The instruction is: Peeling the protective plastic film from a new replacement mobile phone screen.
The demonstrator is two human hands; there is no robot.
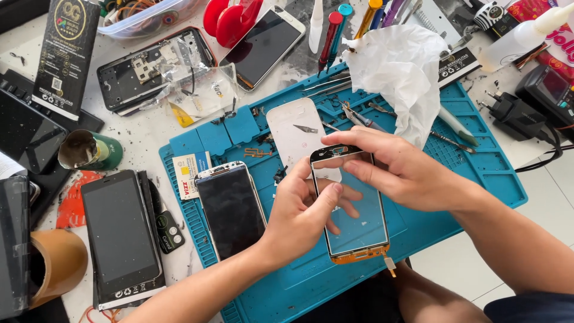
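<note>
Two hands: my left hand [305, 206] and right hand [397, 170] both pinch the glass touch panel [359, 224].
Beside left: dark phone [230, 206].
Progress: panel detached, unfitted.

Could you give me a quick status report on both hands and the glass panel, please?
Left hand grips the clear touch panel at its left edge. Right hand pinches its top. Panel held above the blue mat; nothing blocking.
</note>
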